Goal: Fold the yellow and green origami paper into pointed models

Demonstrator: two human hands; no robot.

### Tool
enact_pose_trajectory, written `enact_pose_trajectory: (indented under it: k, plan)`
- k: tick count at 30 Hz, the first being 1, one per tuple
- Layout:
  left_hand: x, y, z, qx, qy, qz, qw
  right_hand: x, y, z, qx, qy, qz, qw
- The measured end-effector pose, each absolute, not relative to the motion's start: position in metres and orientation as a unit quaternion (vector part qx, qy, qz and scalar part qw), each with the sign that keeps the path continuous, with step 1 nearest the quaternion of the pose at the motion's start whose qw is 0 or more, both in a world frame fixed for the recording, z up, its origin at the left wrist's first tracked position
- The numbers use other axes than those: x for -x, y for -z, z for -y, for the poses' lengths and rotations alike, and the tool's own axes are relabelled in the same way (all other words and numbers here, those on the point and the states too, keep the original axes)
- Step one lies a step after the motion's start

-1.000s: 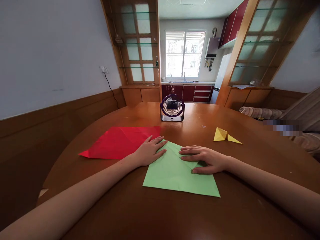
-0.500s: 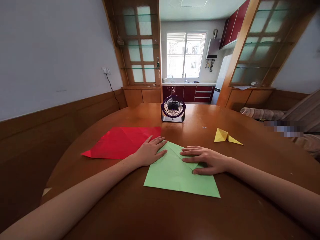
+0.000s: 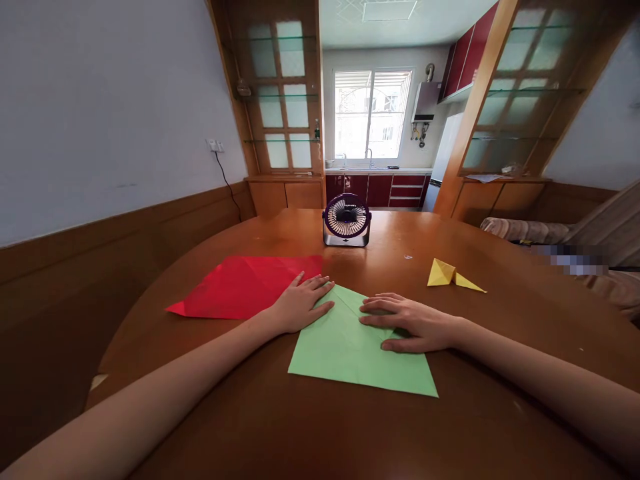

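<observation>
Both hands lie flat with fingers spread on the green paper [image 3: 350,350] at the near middle of the desk [image 3: 450,427], the left hand [image 3: 299,305] pinning its left edge while the right hand [image 3: 407,321] presses the folded flap, seemingly to sharpen the crease.

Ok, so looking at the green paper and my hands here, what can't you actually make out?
Head view only:
- Green paper: the parts under the left hand and right hand are covered, so the fold there is hidden.
- Red paper: its near right corner is behind the left hand.
- Yellow folded piece: too small to read its folds.
- Blurred patch at right: unreadable.
- Both forearms: cut off by the frame's bottom edge.
</observation>
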State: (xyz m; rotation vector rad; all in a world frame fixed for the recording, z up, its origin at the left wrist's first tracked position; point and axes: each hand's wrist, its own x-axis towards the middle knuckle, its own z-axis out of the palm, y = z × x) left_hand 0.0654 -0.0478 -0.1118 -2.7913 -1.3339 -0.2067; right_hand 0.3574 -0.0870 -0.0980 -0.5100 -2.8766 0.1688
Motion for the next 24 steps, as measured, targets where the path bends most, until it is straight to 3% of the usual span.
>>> enact_pose_trajectory:
  k: [14,24]
  plan:
    - [-0.077,0.106,0.055,0.905,0.047,0.421,0.032,-0.361,0.102,0.086,0.178,-0.097,0.971,0.130]
    - [-0.095,0.111,0.069,0.928,0.062,0.364,-0.055,-0.359,0.102,0.087,0.154,-0.079,0.974,0.148]
